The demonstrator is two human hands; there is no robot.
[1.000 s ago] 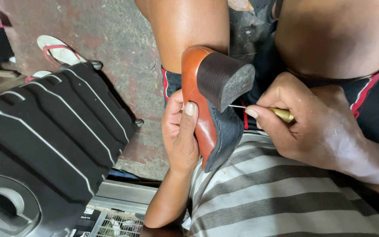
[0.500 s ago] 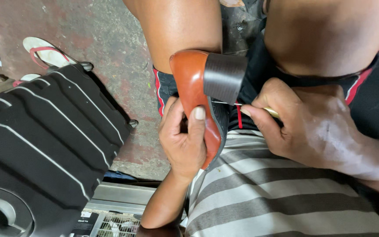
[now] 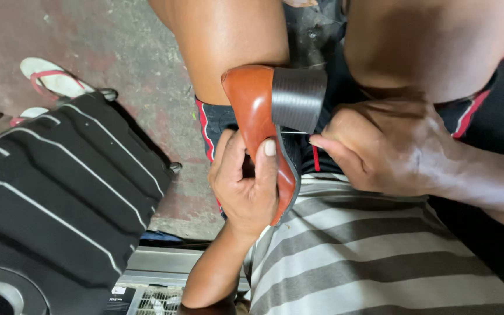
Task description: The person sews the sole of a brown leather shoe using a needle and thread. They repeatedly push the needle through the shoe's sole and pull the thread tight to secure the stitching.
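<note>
My left hand (image 3: pixel 246 181) grips a brown leather shoe (image 3: pixel 255 111) with a black ribbed block heel (image 3: pixel 297 99), held upright between my knees, thumb pressed on its side. Closed to the right of the shoe, my right hand (image 3: pixel 380 149) pinches a thin metal needle (image 3: pixel 294 133) whose tip meets the shoe just under the heel. The tool's handle is hidden inside the fist. My bare knees sit above the shoe, and my grey striped shirt (image 3: pixel 368 256) fills the lower right.
A black ribbed suitcase (image 3: pixel 53 192) with pale stripes lies at the left on the rough concrete floor (image 3: pixel 135 58). A white and red flip-flop (image 3: pixel 51 79) lies beyond it. A metal ledge (image 3: pixel 164 265) runs along the bottom.
The shoe has turned so the heel's ribbed side faces up. My right hand has moved closer to the shoe, and the brass handle seen earlier is now hidden in the fist.
</note>
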